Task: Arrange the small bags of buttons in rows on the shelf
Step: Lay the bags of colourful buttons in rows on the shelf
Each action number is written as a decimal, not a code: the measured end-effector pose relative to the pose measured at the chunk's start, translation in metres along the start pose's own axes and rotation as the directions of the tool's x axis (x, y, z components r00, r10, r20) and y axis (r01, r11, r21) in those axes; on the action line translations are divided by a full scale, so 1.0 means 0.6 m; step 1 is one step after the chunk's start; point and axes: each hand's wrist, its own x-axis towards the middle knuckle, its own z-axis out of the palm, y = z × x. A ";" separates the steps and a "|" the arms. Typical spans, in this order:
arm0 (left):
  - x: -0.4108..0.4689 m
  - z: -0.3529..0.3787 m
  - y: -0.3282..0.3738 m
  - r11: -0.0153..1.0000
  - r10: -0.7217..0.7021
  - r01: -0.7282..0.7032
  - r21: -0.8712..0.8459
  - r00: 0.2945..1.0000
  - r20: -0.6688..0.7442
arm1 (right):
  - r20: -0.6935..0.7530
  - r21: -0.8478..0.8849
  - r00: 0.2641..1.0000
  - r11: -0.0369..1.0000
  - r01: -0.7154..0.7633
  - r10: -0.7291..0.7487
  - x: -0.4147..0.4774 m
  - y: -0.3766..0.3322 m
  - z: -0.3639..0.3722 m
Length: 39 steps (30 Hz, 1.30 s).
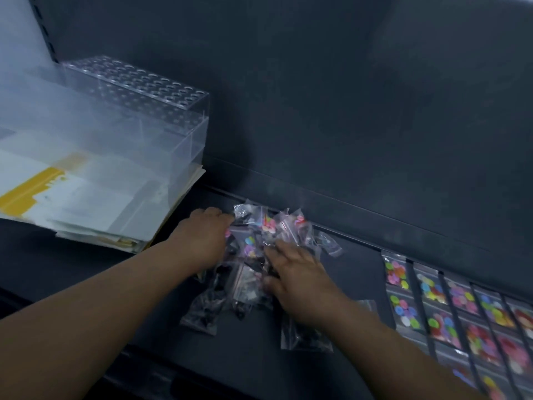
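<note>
Our left forearm (86, 307) and right forearm (403, 362) come in from the bottom edge and meet over the heap of button bags (250, 241); the heap lies loose and jumbled on the dark shelf (360, 272), close to where the shelf meets the back panel (346, 111); some bags hold bright buttons, others dark ones, and many overlap. Our right grip (294, 281) is released, its fingers spread flat and pressing on the heap's near right side; our left grip (202, 235) reaches into the heap's far left edge with its fingertips lost among the blurred plastic, so we cannot tell whether it grasps a bag. One dark-button bag (202, 313) lies at the heap's near left corner; another bag (305, 339) shows from under our right wrist. To the right, apart from the heap, the arranged bags (432, 295) lie flat side by side in tidy rows that run off the frame's right edge. To the left, a clear box (138, 116) with a hole-dotted top stands on a stack of papers (86, 215) marked with a yellow stripe.
</note>
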 end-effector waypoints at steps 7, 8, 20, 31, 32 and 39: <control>0.014 -0.008 0.002 0.992 -0.049 0.048 0.118 0.999 0.003 | -0.294 0.050 0.955 0.999 -0.018 0.032 -0.003 -0.009 -0.015; 0.014 -0.012 0.002 0.991 -0.066 0.066 0.120 0.998 -0.003 | -0.324 0.081 0.946 0.997 0.003 0.023 0.005 -0.015 -0.021; 0.015 -0.040 -0.011 0.888 -0.203 0.125 -0.442 0.970 -0.134 | 0.009 0.143 0.999 0.989 0.037 -0.038 0.140 -0.056 -0.051; -0.001 -0.069 0.003 0.741 -0.248 0.074 -0.667 0.954 -0.170 | -0.283 0.720 0.956 0.676 0.156 0.082 0.109 -0.027 -0.067; -0.004 -0.073 0.009 0.701 -0.242 0.074 -0.710 0.960 -0.139 | -0.304 0.750 0.950 0.634 0.189 0.076 0.102 -0.025 -0.075; -0.028 -0.098 0.061 0.588 -0.084 0.019 -0.809 0.996 -0.038 | -0.274 0.847 0.962 0.472 0.245 -0.007 0.035 0.001 -0.113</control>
